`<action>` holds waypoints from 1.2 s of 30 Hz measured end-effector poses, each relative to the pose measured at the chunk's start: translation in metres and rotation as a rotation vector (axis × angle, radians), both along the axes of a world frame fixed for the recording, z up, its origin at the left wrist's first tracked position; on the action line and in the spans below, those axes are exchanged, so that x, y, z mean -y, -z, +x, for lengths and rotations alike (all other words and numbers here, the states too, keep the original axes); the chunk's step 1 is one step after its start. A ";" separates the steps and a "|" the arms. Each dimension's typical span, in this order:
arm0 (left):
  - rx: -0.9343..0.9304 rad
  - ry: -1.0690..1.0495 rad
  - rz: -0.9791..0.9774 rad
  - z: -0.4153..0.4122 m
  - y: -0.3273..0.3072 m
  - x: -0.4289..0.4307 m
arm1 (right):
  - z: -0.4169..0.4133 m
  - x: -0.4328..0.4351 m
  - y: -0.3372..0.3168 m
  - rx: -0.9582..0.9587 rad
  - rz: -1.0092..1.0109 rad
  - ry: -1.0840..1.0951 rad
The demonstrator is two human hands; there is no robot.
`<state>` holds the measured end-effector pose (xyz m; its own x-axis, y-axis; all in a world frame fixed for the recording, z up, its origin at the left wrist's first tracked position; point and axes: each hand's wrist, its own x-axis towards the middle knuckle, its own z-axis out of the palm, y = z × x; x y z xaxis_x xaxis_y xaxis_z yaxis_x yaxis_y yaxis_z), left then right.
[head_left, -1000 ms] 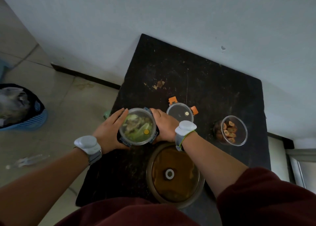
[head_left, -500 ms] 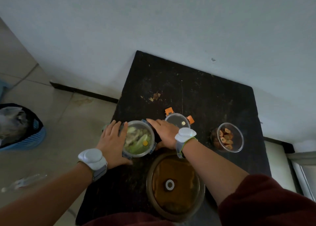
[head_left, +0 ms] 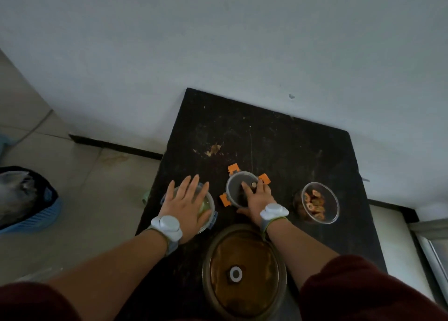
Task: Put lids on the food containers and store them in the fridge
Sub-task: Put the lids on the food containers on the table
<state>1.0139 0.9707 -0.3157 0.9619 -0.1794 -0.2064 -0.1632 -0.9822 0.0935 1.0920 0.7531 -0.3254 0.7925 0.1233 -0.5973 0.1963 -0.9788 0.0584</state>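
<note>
A second ago both hands were around the sides of the container with the green food; now they have separated. The left hand (head_left: 188, 208) lies flat on top of that container (head_left: 208, 205), fingers spread wide, palm on the lid, which has blue clips at its rim. The right hand (head_left: 257, 197) has moved to the next lid (head_left: 238, 189), the round one with orange clips, and rests on it with the fingers loosely open — it does not yet grip it, as far as I can see. My judgement is that the first container is now closed, or is getting its last press, and the second lid is being taken for another container.

All things stand on the dark table (head_left: 278, 146) against the wall. The first container holds something green and pale, maybe vegetables; the hand hides most of it. To the right, well apart from the orange-clip lid, stands an open glass bowl (head_left: 317, 203) with brown and reddish pieces of food, without lid — probably the orange-clip lid belongs there. Nearest to the person is a big brown pot (head_left: 243, 272) with a glass cover and a knob in the middle; its content is too dark to tell. The fridge is not visible.
</note>
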 end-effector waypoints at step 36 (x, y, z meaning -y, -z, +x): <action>-0.187 -0.726 -1.265 0.051 -0.109 0.254 | -0.047 0.190 -0.146 0.372 0.626 -0.115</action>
